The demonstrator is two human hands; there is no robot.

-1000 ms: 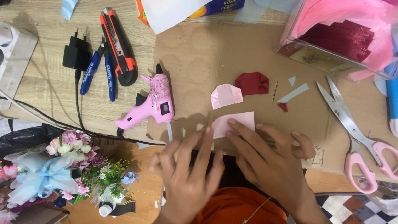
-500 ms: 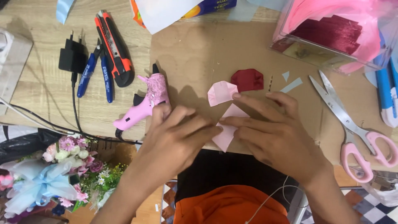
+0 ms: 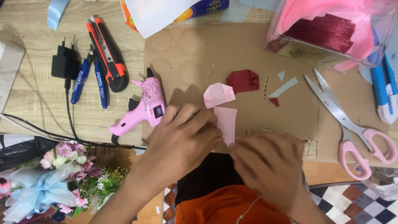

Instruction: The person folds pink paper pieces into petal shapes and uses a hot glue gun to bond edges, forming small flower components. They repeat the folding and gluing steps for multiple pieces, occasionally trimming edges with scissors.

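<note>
A small pink paper piece (image 3: 226,123) lies on the brown cardboard sheet (image 3: 195,58) at the table's near edge. My left hand (image 3: 182,139) presses on its left side with fingers spread over it. Its lower corner is pinched by the fingertips of my right hand (image 3: 269,164). Just beyond lie a folded pink petal (image 3: 218,94) and a folded dark red petal (image 3: 243,80). A pink glue gun (image 3: 143,108) rests right beside my left hand.
Pink-handled scissors (image 3: 352,128) lie at the right. A clear box (image 3: 331,31) of pink and dark red paper stands at the back right. An orange cutter (image 3: 105,52), blue pliers (image 3: 89,79) and a black plug (image 3: 65,65) lie at the left. A flower bouquet (image 3: 49,182) sits lower left.
My right hand slid back toward me, off the top of the pink paper down to its lower corner. The paper now shows upright and more uncovered. My left hand stays on its left side.
</note>
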